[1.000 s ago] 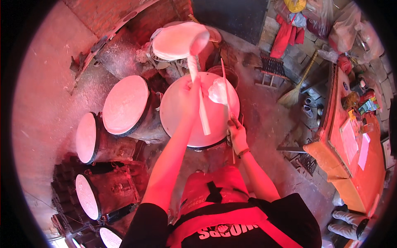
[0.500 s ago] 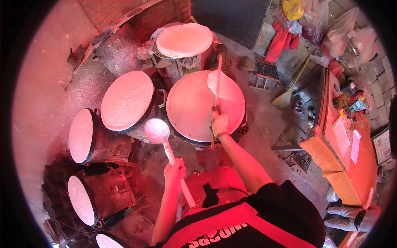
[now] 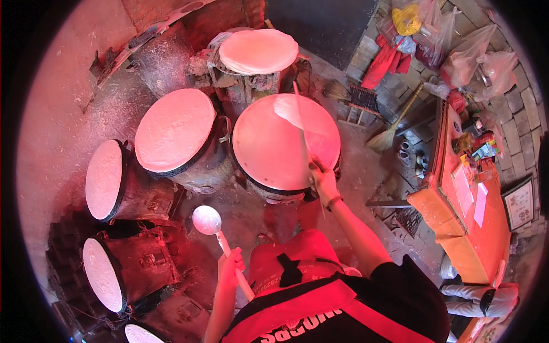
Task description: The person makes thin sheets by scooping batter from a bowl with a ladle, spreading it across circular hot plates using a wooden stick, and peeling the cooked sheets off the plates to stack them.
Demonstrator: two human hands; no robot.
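My left hand [image 3: 231, 266] grips the wooden handle of a ladle [image 3: 207, 220], its pale round bowl held below and left of the central griddle. My right hand [image 3: 323, 183] holds a long thin wooden stick [image 3: 300, 123] at the near right of that griddle [image 3: 266, 151], the stick lying across its surface. A white patch of batter [image 3: 287, 107] is at the griddle's far part, beside the stick. The griddle is a flat round plate with a dark rim on a metal stove.
Round stoves topped with pale sheets stand behind [image 3: 257, 48] and left [image 3: 171, 130], [image 3: 103, 180], [image 3: 100, 274]. On my right are an orange-covered table [image 3: 457, 240] with small items, a broom [image 3: 383, 137], shoes [image 3: 405, 151] and hanging plastic bags [image 3: 469, 66].
My left hand has pulled the ladle off the central griddle, down toward my body. My right hand moved forward with the stick, then slightly back. The batter patch has changed shape toward the back.
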